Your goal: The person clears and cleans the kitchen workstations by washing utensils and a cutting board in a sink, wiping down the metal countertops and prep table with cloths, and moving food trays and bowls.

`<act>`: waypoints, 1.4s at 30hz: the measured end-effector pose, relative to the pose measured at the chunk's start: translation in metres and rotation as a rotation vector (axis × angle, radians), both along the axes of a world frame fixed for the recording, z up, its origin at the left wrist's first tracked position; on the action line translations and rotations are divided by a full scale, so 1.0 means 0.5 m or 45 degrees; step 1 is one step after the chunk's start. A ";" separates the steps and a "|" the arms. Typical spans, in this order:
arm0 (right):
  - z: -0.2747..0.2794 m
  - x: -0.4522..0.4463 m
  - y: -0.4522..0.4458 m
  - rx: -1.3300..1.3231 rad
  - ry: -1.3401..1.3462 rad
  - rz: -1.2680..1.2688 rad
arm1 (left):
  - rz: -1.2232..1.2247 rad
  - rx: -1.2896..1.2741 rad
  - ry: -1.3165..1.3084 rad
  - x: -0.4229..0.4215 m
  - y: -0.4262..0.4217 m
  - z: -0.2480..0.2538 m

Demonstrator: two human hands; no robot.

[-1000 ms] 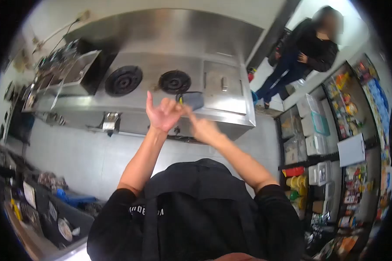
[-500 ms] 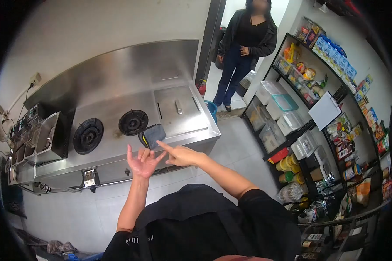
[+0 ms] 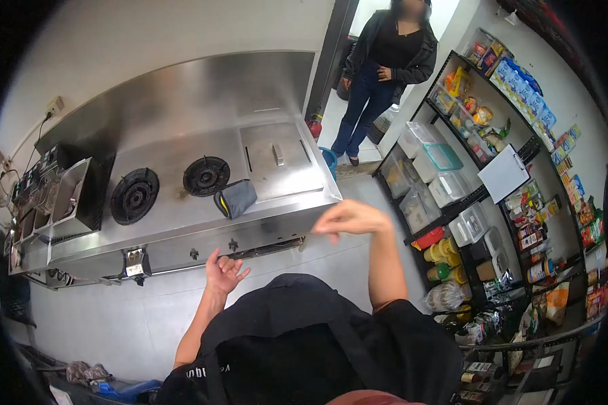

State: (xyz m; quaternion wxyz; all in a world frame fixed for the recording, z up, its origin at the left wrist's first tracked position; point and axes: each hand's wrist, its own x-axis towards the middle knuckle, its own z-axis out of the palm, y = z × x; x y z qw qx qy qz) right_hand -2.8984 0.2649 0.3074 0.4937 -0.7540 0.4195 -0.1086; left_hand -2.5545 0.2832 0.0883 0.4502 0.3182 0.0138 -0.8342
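My left hand [image 3: 225, 273] is raised in front of the stove's front edge, palm up, its loosely curled fingers apart with nothing in them. Off the counter's right corner, my right hand [image 3: 352, 219] hangs bent at the wrist. Its fingers point left, slightly apart and a little blurred, and no object shows in them. A dark grey zippered pouch [image 3: 240, 198] with a yellow-green strip lies on the steel counter near its front edge. Neither hand touches it.
Two black burners [image 3: 136, 196] and a lidded panel [image 3: 279, 156] are set in the steel stove [image 3: 175, 148]. Fryer baskets [image 3: 62, 197] stand at left. A person [image 3: 388, 67] stands in the doorway. Shelves at right hold bins [image 3: 447, 192], groceries and a clipboard [image 3: 504, 175].
My hands have parted: the right moved right and up, away from the left palm it was pointing at. The left lowered slightly. The pouch stays on the counter.
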 end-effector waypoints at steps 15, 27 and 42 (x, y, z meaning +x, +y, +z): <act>-0.182 -0.033 -0.062 -0.036 0.086 -0.288 | -0.894 -0.863 -1.441 0.058 0.052 -0.341; -0.868 -0.252 0.186 0.863 1.192 -0.097 | -1.633 -0.331 -2.342 0.479 0.369 -0.563; -0.851 -0.133 -0.013 0.322 0.665 -0.294 | -1.217 -0.760 -2.129 0.225 0.211 -0.464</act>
